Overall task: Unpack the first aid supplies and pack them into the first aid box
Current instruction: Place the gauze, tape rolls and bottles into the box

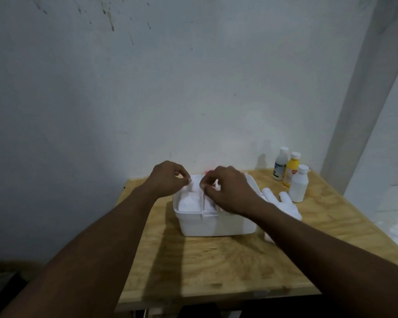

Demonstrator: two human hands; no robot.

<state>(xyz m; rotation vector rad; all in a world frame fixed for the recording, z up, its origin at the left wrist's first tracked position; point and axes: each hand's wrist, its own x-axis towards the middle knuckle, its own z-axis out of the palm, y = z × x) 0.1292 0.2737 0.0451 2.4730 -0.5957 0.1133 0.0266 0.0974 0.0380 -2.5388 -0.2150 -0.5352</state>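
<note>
A white first aid box (207, 226) stands open on the wooden table (216, 260), with a clear inner tray and white material inside. Both hands hover over its back half. My left hand (168, 179) and my right hand (228, 189) each pinch a piece of white material (195, 183) held between them above the box. Right of the box lie white bandage rolls (270, 195), partly hidden by my right forearm. At the table's back right stand three bottles: a grey-white one (280, 165), a yellow one (291, 169) and a white one (299, 183).
The table stands against a pale wall, with a white post (365, 88) rising at the right. Bare wood runs from the box to the near edge. The floor to the left of the table is dark.
</note>
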